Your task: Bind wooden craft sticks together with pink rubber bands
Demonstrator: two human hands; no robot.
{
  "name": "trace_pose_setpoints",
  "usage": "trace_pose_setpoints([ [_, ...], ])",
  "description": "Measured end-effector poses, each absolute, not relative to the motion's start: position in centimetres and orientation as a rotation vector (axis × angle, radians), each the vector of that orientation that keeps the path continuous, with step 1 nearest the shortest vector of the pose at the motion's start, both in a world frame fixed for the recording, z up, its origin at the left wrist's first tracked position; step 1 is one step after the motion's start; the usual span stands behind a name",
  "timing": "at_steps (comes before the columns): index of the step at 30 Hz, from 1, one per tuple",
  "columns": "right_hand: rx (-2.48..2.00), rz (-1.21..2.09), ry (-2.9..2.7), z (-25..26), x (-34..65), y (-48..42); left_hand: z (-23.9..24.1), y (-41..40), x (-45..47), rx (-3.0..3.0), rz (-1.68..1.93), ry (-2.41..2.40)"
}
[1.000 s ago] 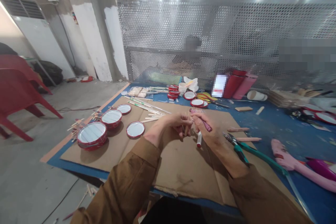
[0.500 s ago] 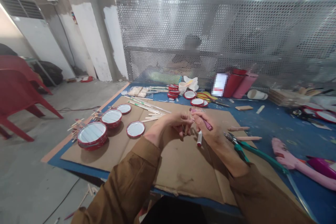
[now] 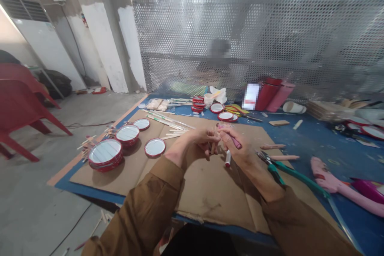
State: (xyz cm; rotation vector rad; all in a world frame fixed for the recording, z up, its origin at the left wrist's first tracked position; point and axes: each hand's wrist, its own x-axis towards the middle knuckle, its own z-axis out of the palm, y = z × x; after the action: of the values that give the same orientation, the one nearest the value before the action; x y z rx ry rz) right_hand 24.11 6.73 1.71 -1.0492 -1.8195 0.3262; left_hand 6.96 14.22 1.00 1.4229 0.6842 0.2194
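Over the cardboard sheet (image 3: 210,200), my two hands meet close together. My left hand (image 3: 207,140) is closed on a small wooden stick (image 3: 213,148), whose lower end shows below the fingers. Wrapped in my right hand (image 3: 237,144) is a slim purple-pink tool (image 3: 235,141); its tip is too small to make out at the left fingers. Just under the right hand lies a white marker (image 3: 228,159) with a dark red end. Flat wooden craft sticks (image 3: 175,133) lie left of the hands.
At left stand stacked red-rimmed round discs (image 3: 105,152) with sticks attached, beside a single disc (image 3: 155,147). On the right are green-handled pliers (image 3: 271,166) and a pink glue gun (image 3: 325,178). A phone (image 3: 251,96) and red bottle (image 3: 268,94) stand before the perforated metal panel (image 3: 186,32).
Almost nothing differs. Both hands keep their grip and place, with the purple-pink tool shifted only very slightly.
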Motion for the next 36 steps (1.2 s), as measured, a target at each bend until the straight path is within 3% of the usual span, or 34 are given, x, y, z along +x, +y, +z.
trace_pose_setpoints([
  [36,-1.125,0.290,-1.770,1.57,24.76,6.91,0.85,14.28,6.88,1.405,0.223,0.687],
])
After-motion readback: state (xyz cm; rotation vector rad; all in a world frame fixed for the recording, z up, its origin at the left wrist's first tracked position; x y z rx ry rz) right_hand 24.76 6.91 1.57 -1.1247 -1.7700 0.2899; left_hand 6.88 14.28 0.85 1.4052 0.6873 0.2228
